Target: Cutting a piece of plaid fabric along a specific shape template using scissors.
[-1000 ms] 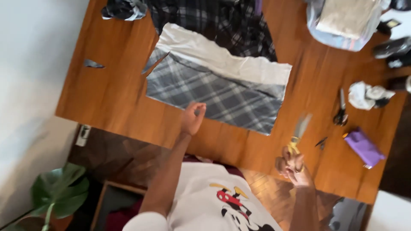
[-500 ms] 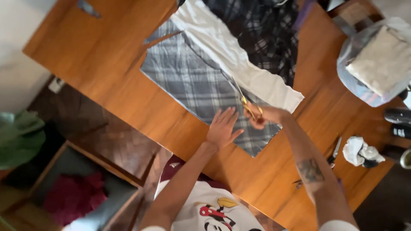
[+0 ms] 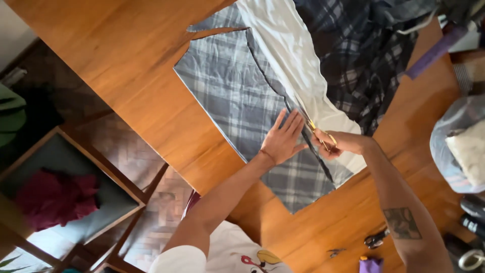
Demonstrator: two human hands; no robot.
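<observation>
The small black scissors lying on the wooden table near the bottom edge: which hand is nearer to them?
Right. The right hand works gold-handled scissors up-left of the small black scissors; the left hand lies flat on the grey plaid fabric, farther left.

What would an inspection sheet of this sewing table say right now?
Surface: wooden table, bare at the left.
Job's things: grey plaid fabric lying flat, white cloth along its edge; gold-handled scissors cutting along it.
Clutter: dark plaid fabric, purple strip, plastic bag, small dark tool.
Hands: left hand pressed flat on the grey plaid; right hand gripping the scissors.
Cables: nothing seen.
Surroundings: chair holding a red cloth, patterned floor.
</observation>
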